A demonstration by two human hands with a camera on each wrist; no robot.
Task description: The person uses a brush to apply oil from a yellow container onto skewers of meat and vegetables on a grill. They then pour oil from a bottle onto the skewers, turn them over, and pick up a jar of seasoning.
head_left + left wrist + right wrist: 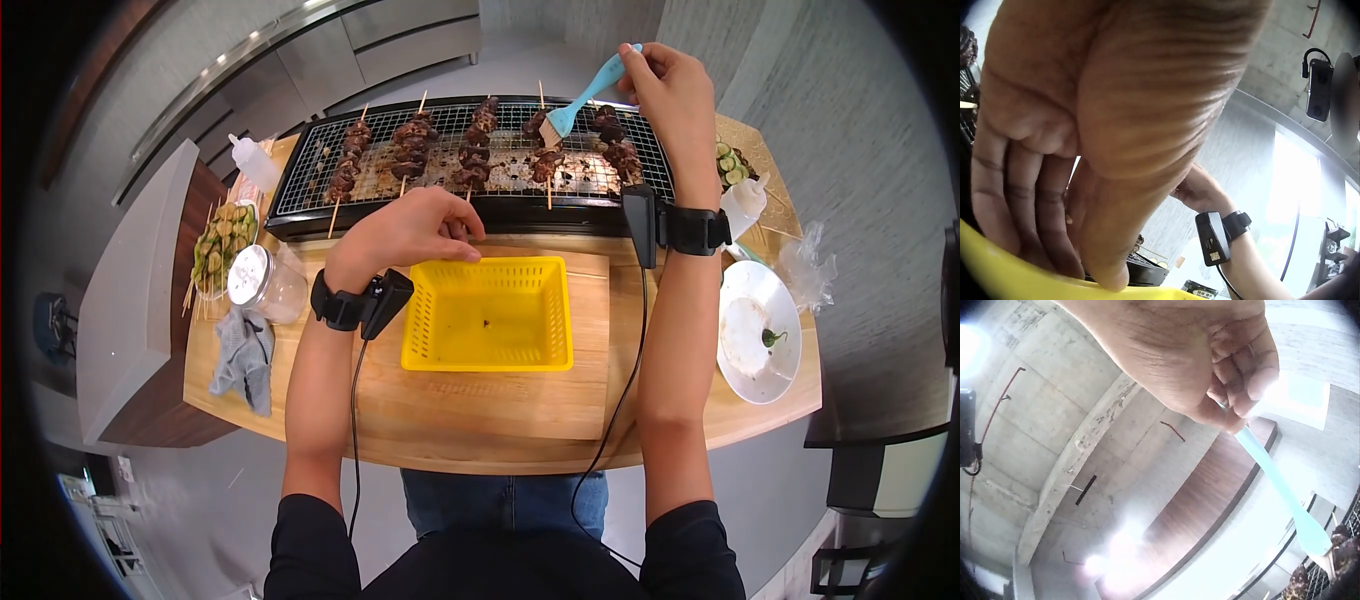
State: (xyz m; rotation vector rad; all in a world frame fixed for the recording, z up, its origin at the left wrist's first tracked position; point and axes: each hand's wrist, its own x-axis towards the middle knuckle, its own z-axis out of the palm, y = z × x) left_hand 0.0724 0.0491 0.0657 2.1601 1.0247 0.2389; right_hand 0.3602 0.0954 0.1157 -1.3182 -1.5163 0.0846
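My right hand (672,100) pinches a light blue basting brush (596,88) near the end of its handle, as the right wrist view also shows. The brush slants down to the left, its bristles (549,134) at the meat on the fourth skewer (545,165) from the left. That skewer lies on a wire-mesh grill (385,180) among several other browned meat skewers. My left hand (415,228) hangs loosely curled between the grill's front edge and a yellow basket (487,364), fingertips right by the basket's far rim. In the left wrist view, the yellow rim partly hides those fingers.
The basket stands on a wooden board (480,405). To the left are sliced-vegetable skewers (225,240), a shaker jar (268,285), a squeeze bottle (255,163) and a grey cloth (243,355). At right are a white plate (745,375) with a green pepper (772,338) and another squeeze bottle (742,208).
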